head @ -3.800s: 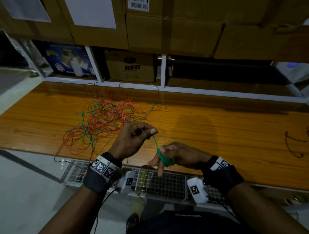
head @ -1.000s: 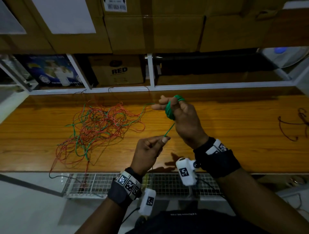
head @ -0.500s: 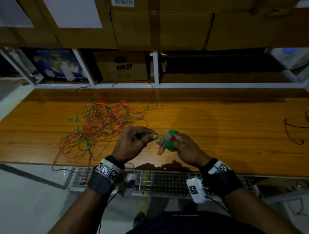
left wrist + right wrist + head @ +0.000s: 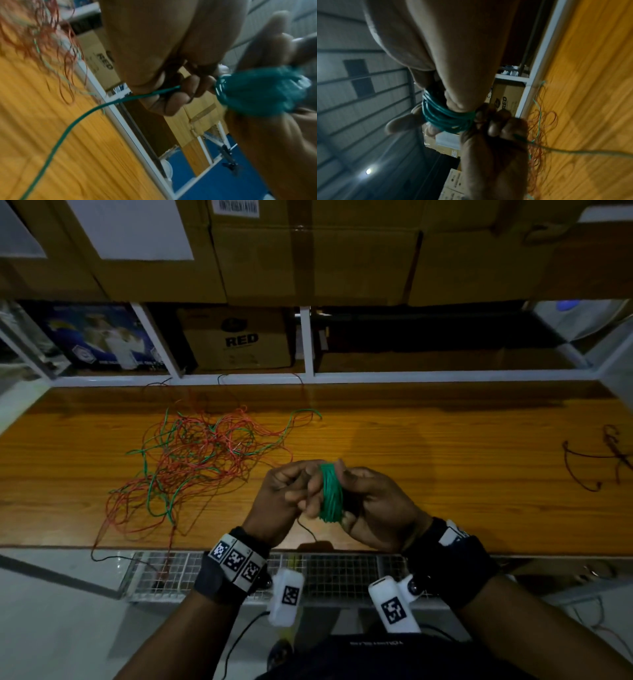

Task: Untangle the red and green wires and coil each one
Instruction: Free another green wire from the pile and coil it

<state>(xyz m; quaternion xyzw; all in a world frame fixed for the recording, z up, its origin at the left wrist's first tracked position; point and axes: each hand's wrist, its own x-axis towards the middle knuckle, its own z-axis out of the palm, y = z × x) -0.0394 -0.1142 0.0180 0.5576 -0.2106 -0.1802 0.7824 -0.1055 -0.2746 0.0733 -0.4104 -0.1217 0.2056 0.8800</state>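
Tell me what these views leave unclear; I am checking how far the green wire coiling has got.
- Free end of the green coil: head view, hidden between the left hand and right hand.
- How much green remains in the tangle: head view, strands too thin and dim.
- Dark wires at the table's right: cut by the frame edge.
- Tangle in the left wrist view: blurred.

Green wire coil (image 4: pixel 447 119) wrapped round right hand (image 4: pixel 447 54) fingers (image 4: pixel 402 125). Left hand (image 4: pixel 494 142) pinches loose green wire (image 4: pixel 573 151) beside coil. Red and green tangle (image 4: pixel 539 121) on wooden table (image 4: pixel 590 81).
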